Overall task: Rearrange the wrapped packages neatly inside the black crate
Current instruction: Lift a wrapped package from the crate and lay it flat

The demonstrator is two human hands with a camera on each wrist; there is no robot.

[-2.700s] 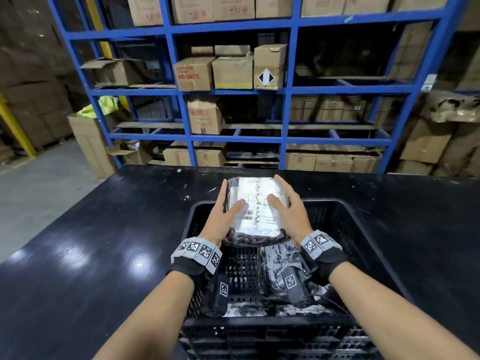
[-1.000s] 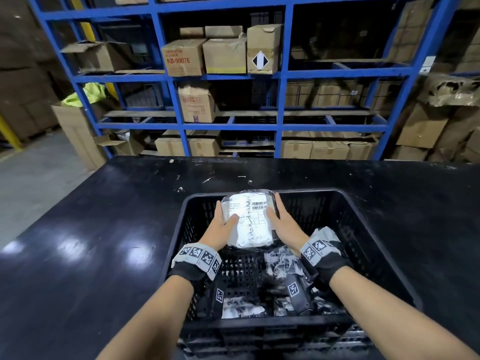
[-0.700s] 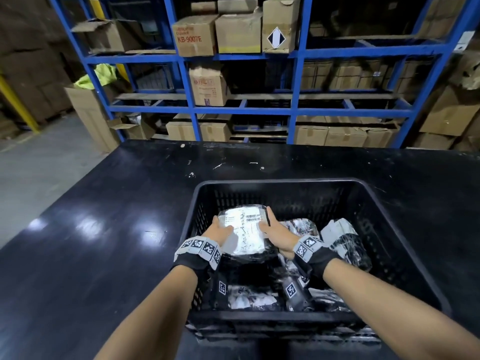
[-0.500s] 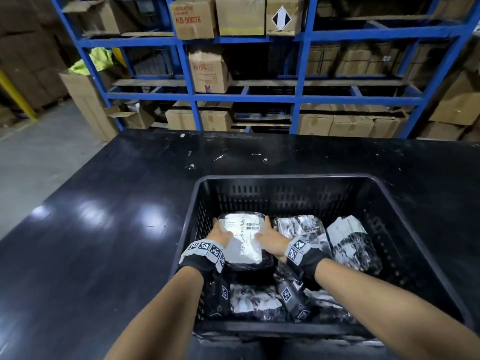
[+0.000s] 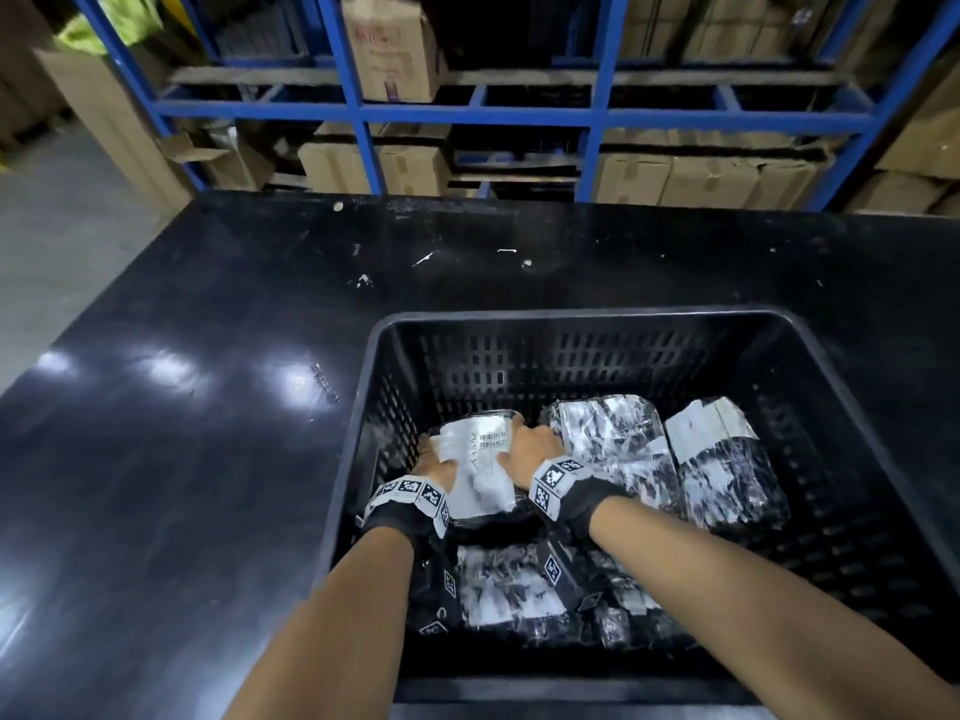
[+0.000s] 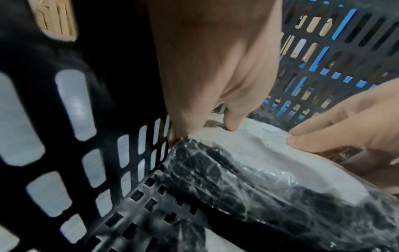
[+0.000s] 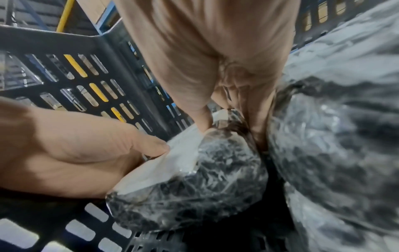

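A labelled package (image 5: 480, 467), lying in the far left corner of the black crate (image 5: 571, 324), is gripped at its edges by the left hand (image 5: 434, 466) and the right hand (image 5: 530, 449), thumbs on top, fingers curled down the sides.

Warehouse/stockroom: blue steel pallet racking (image 5: 592, 116) w/ stacked cardboard cartons (image 5: 711, 181), bare concrete floor (image 5: 57, 241), black desk (image 5: 182, 459) in front carrying a perforated black crate (image 5: 571, 324) of wrapped packages (image 5: 722, 465).
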